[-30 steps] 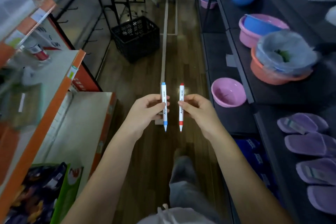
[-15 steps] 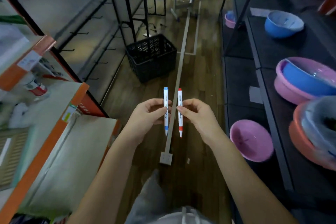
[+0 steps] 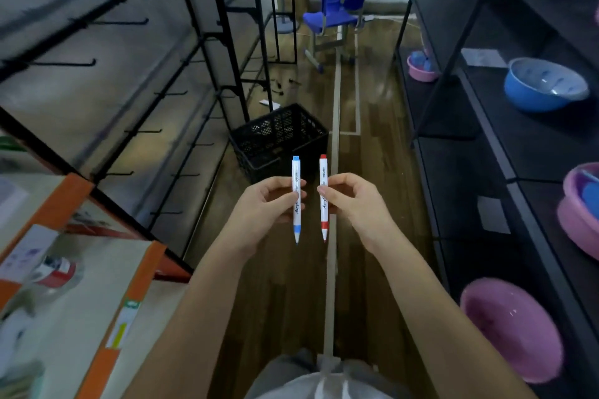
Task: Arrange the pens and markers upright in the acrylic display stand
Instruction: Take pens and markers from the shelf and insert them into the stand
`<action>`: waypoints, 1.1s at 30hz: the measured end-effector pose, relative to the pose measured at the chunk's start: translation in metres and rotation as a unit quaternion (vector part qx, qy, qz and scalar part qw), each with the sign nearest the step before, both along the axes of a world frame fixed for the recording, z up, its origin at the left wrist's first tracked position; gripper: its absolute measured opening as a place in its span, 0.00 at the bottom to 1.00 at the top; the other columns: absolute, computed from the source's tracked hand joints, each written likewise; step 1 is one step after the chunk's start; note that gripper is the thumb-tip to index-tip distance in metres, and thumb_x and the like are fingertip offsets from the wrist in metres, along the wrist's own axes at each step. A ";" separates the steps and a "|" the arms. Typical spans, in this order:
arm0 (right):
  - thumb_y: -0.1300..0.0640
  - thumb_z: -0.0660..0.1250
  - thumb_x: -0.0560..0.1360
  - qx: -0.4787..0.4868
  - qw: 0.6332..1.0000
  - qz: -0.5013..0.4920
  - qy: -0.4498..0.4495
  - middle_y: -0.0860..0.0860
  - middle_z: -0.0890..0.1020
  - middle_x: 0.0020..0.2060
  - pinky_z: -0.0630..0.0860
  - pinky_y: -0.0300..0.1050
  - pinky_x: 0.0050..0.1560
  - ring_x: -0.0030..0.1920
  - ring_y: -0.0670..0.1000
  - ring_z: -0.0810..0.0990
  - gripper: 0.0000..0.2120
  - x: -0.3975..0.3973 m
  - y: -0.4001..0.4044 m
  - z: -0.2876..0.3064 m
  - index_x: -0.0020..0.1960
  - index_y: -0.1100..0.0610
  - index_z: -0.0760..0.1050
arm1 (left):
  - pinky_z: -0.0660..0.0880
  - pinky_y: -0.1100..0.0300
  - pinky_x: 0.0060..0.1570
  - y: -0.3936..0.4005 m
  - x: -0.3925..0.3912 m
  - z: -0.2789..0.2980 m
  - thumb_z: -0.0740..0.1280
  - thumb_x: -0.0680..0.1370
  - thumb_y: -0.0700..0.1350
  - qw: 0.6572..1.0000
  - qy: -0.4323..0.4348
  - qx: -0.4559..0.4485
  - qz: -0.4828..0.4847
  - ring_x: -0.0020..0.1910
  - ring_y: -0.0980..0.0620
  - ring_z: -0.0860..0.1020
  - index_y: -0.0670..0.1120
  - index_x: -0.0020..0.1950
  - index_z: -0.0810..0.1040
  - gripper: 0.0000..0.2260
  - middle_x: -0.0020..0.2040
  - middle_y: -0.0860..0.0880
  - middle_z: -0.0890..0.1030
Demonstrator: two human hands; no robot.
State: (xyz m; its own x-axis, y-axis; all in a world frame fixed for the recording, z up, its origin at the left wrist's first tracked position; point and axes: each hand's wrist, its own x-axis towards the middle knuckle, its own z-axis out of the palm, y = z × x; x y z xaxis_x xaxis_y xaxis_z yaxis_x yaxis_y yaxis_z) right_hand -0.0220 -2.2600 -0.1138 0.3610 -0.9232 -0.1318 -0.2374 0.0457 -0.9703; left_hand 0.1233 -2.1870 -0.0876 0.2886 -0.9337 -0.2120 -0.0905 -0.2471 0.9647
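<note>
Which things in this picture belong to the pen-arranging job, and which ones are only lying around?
Belong to the job:
- blue marker, pinched upright in the left hand
- red marker, pinched upright in the right hand
The acrylic stand is not in view.

Just lying about:
- black crate on the floor
- blue chair
- blue bowl
- pink bowl

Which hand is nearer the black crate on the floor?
Left. The left hand sits just below the black crate in view; the right hand is off to its lower right.
</note>
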 end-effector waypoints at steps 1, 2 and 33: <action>0.54 0.69 0.74 0.001 1.000 0.001 -0.003 0.46 0.80 0.45 0.78 0.37 0.49 0.48 0.46 0.80 0.07 0.011 -0.008 0.002 0.51 0.52 0.76 | 0.77 0.68 0.42 -0.008 0.010 0.002 0.65 0.78 0.39 1.000 -0.006 -0.002 0.001 0.43 0.57 0.82 0.46 0.57 0.79 0.09 0.47 0.50 0.82; 0.54 0.69 0.74 0.002 1.000 0.005 -0.003 0.47 0.80 0.46 0.77 0.37 0.49 0.49 0.46 0.80 0.07 0.022 -0.016 0.003 0.51 0.52 0.76 | 0.77 0.69 0.41 -0.015 0.019 0.003 0.65 0.78 0.39 1.000 -0.009 -0.004 0.004 0.43 0.57 0.82 0.45 0.57 0.79 0.09 0.47 0.50 0.82; 0.58 0.68 0.74 -0.037 0.883 0.453 -0.120 0.45 0.81 0.40 0.75 0.31 0.42 0.42 0.40 0.80 0.04 0.280 0.015 0.080 0.49 0.55 0.77 | 0.78 0.60 0.49 0.096 0.164 0.056 0.65 0.77 0.38 0.883 -0.089 -0.086 0.452 0.45 0.54 0.81 0.50 0.50 0.79 0.08 0.45 0.51 0.83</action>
